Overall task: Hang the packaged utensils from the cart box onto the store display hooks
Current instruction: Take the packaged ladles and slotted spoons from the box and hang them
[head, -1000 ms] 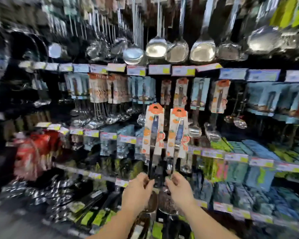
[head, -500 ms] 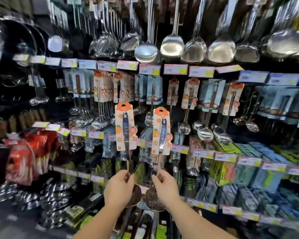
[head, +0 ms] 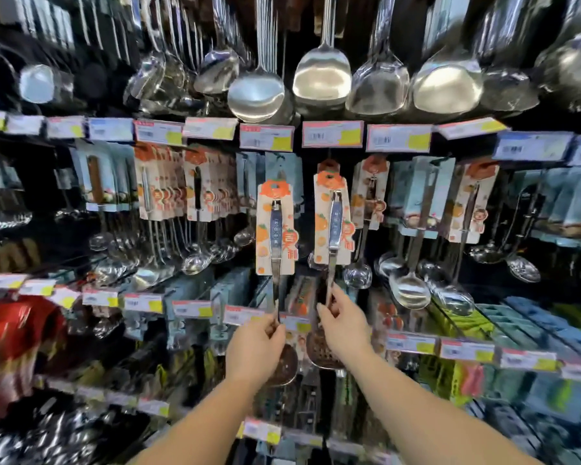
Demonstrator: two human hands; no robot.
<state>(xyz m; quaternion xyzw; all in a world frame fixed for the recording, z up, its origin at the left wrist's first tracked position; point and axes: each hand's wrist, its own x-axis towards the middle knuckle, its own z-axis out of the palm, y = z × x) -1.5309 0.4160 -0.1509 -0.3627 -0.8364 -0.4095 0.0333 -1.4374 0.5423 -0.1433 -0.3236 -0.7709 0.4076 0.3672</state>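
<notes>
Two packaged utensils are held upright in front of the display. My left hand (head: 255, 350) grips the steel shaft of the left packaged skimmer (head: 275, 229), whose orange-and-cream card stands above the hand. My right hand (head: 344, 325) pinches the shaft of the right packaged skimmer (head: 332, 223), its card top just below a price tag. Both perforated heads (head: 321, 352) hang below my hands. Matching orange cards (head: 371, 193) hang on the hook row behind. The cart box is not in view.
Steel ladles and spatulas (head: 322, 75) hang in the top row. A strip of price tags (head: 332, 134) runs under them. Blue-carded spoons (head: 420, 196) hang at the right, more ladles (head: 195, 260) at the left. Red packages (head: 17, 333) sit at the lower left.
Both hands have lifted the two packaged skimmers higher toward the row of orange cards. The view has closed in on the display and tilted up.
</notes>
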